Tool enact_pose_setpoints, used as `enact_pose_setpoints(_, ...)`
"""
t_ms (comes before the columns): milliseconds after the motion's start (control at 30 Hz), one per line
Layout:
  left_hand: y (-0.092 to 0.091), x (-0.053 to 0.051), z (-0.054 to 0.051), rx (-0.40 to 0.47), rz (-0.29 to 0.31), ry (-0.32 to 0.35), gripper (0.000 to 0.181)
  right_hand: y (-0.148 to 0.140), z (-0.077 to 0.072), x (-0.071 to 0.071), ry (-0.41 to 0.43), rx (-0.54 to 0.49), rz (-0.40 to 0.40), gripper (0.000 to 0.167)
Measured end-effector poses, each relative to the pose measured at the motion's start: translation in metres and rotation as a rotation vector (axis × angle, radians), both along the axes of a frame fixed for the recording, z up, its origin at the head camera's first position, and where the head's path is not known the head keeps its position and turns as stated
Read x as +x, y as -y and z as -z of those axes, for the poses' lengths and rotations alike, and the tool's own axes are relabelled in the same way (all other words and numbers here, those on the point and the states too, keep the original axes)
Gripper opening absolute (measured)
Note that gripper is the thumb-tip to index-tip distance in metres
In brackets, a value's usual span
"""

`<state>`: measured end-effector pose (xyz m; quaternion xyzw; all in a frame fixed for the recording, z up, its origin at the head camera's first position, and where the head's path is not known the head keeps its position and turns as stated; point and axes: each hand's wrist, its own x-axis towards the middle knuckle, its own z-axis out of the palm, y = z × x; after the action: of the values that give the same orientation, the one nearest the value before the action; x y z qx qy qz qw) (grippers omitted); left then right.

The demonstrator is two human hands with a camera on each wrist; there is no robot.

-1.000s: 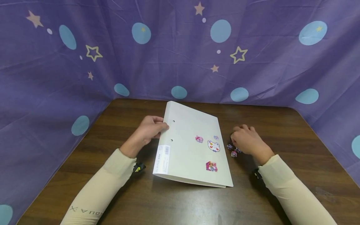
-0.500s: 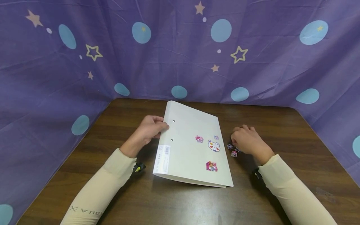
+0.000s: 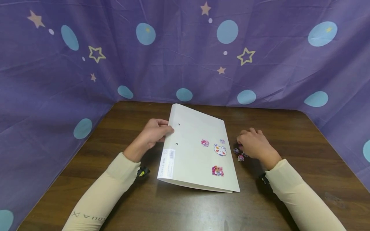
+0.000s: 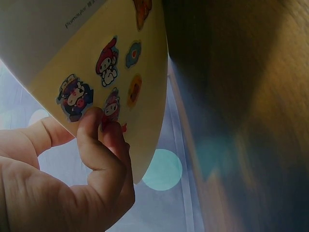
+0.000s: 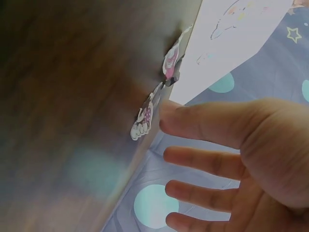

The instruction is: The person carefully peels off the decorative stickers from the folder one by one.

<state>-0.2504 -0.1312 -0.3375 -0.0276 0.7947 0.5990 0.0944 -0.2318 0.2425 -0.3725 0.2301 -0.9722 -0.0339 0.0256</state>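
A white folder lies tilted on the table, its spine side raised at the left, with several stickers on its cover. My left hand grips the spine, thumb on top and fingers beneath. In the left wrist view, the fingers of my left hand press the folder's underside, which bears several cartoon stickers. My right hand is over small loose stickers right of the folder, partly covering them. In the right wrist view, my right hand has its fingers extended beside loose stickers; no held thing shows.
The brown wooden table meets a purple curtain with stars and blue spots at the back and sides. A dark strap shows at the left wrist and another at the right wrist.
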Motion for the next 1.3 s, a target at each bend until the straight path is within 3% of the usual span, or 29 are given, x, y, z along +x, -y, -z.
enact_pose_setpoints(300, -0.001, 0.0, 0.0, -0.002, -0.002, 0.006, 0.043, 0.007, -0.009, 0.006, -0.037, -0.017, -0.019, 0.011)
enact_pose_setpoints(667, -0.001, 0.001, -0.001, -0.011, 0.0, 0.012, 0.043, 0.028, -0.022, 0.025, -0.053, -0.074, -0.093, 0.021)
enact_pose_setpoints(1300, 0.0, -0.002, 0.002, -0.012, 0.0, 0.015, 0.046, 0.053, -0.028, 0.05, 0.041, -0.119, -0.28, 0.036)
